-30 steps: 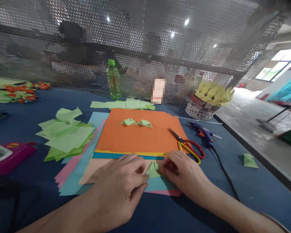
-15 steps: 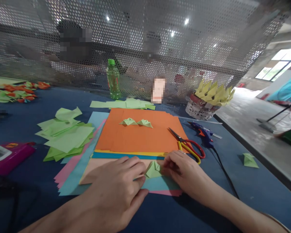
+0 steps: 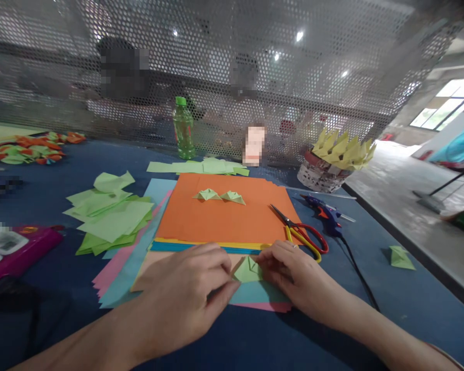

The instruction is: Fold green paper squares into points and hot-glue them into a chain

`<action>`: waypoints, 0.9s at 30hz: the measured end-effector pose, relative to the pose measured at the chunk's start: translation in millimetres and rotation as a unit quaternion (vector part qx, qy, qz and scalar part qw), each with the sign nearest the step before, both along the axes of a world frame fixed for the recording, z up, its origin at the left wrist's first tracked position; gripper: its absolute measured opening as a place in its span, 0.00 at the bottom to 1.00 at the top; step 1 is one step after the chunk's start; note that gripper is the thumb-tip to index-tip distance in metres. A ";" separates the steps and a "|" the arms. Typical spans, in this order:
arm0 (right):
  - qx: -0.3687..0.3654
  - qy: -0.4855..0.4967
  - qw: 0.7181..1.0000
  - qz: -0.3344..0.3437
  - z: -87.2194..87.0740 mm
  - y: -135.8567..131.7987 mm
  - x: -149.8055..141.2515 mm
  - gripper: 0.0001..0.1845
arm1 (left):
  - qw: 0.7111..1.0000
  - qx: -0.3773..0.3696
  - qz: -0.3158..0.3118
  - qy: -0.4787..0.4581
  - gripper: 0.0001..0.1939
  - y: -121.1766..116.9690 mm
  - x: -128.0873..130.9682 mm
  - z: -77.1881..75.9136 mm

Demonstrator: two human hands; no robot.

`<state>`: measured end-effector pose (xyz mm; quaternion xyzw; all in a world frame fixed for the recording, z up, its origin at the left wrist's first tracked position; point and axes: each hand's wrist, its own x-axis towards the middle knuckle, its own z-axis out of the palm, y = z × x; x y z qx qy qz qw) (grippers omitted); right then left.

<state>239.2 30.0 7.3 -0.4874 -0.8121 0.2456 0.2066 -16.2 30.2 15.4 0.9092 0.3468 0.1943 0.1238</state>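
A small folded piece of light green paper (image 3: 248, 271) lies on the stacked coloured sheets between my two hands. My left hand (image 3: 191, 293) rests at its left corner with the fingers curled and the fingertips pressed to the paper's edge. From the other side, my right hand (image 3: 299, 273) pinches the right edge; its fingertips are partly hidden behind the knuckles. Two similar folded green pieces (image 3: 208, 195) sit side by side on the orange paper (image 3: 216, 221). Scissors (image 3: 299, 230) with red and yellow handles lie just beyond my right hand.
Loose green paper squares (image 3: 114, 214) are piled at left, near a magenta device (image 3: 31, 250). A glue gun (image 3: 328, 216) with a cord lies at right. A green bottle (image 3: 183, 129) and a basket (image 3: 319, 172) with yellow folded points stand by the perforated metal screen (image 3: 216, 62).
My left fingers have shifted slightly and curled closer together at the paper's left corner, uncovering more of it. My right hand stays at the right edge. The view has shifted a little.
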 end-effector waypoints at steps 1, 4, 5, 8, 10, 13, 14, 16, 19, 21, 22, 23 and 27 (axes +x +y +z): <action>0.001 -0.003 1.000 0.002 -0.2 -0.3 -0.1 0.14 | 1.000 0.001 0.017 -0.011 0.16 2.5 0.3 -0.5; -0.002 -0.002 1.000 0.006 -0.4 -1.6 -0.9 0.14 | 0.998 -0.035 0.049 -0.021 0.16 9.5 0.7 -3.5; -0.002 0.000 1.000 0.009 -0.4 -2.2 -1.2 0.14 | 0.997 -0.051 0.050 -0.022 0.15 11.2 0.6 -5.0; 0.006 0.007 1.000 0.015 -1.6 -3.7 -1.3 0.14 | 0.996 -0.079 0.030 -0.027 0.12 13.8 -0.1 -9.5; 0.015 0.009 1.000 0.017 -3.8 -3.8 -1.1 0.14 | 0.996 -0.080 0.011 -0.026 0.14 14.5 -0.3 -11.4; 0.019 0.025 0.999 0.029 -7.6 -2.8 -2.5 0.15 | 0.997 -0.076 -0.020 -0.025 0.18 15.4 1.5 -11.4; 0.020 0.032 0.999 0.035 -8.5 -2.4 -3.6 0.15 | 0.996 -0.076 -0.032 -0.028 0.19 15.7 2.8 -10.8; 0.023 0.043 0.998 0.044 -9.4 -2.2 -6.3 0.16 | 0.995 -0.080 -0.053 -0.038 0.19 16.1 5.9 -9.3; 0.027 0.052 0.997 0.049 -8.6 -3.3 -10.0 0.14 | 0.991 -0.087 -0.083 -0.053 0.19 15.7 10.5 -7.5; 0.026 0.052 0.997 0.050 -7.4 -4.4 -11.4 0.11 | 0.989 -0.087 -0.103 -0.062 0.18 15.1 12.3 -6.9; 0.025 0.051 0.997 0.048 -6.9 -4.8 -11.8 0.10 | 0.988 -0.089 -0.107 -0.068 0.18 14.8 12.6 -6.6; 0.023 0.052 0.997 0.046 -6.3 -5.0 -11.9 0.08 | 0.987 -0.098 -0.103 -0.077 0.18 14.5 12.7 -6.4; 0.023 0.108 0.994 0.023 -3.3 -4.8 -10.8 0.06 | 0.955 -0.244 -0.042 -0.165 0.07 13.8 11.3 -5.1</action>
